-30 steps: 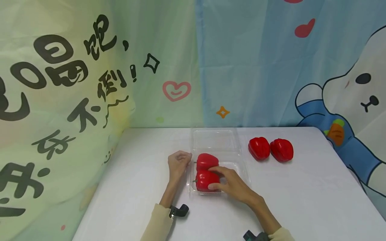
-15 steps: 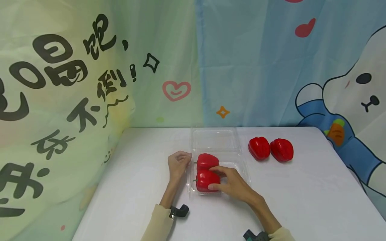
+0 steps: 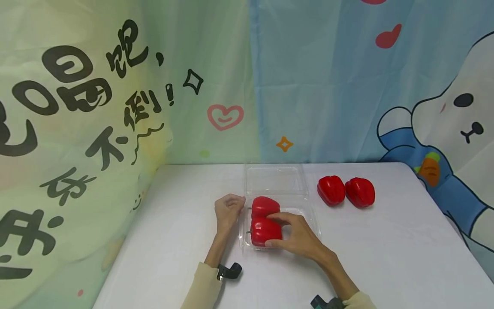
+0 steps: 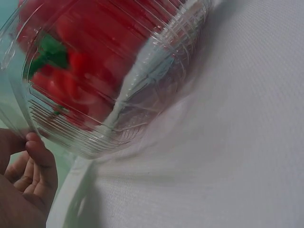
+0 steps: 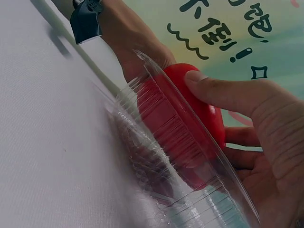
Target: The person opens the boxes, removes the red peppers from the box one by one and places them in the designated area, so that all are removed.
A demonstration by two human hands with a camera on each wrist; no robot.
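Observation:
A clear plastic clamshell box (image 3: 314,223) lies with its lid (image 3: 275,179) folded back on the white table. Two red bell peppers sit one behind the other in its left half: a far pepper (image 3: 265,206) and a near pepper (image 3: 265,231), green stems to the left. My right hand (image 3: 301,236) holds the near pepper, thumb on the front side and fingers behind; in the right wrist view the thumb (image 5: 209,85) presses its red skin. At the box's left edge my left hand (image 3: 228,211) pinches the rim between thumb and forefinger, shown by the fingertips (image 4: 38,147) in the left wrist view.
To the right of the box, two more red bell peppers, one on the left (image 3: 331,190) and one on the right (image 3: 360,192), lie side by side on the table (image 3: 405,240). A printed curtain (image 3: 328,86) hangs behind the table's far edge.
My right thumb has slid slightly down along the near pepper's front side. The left hand, the box and the other peppers stay where they were.

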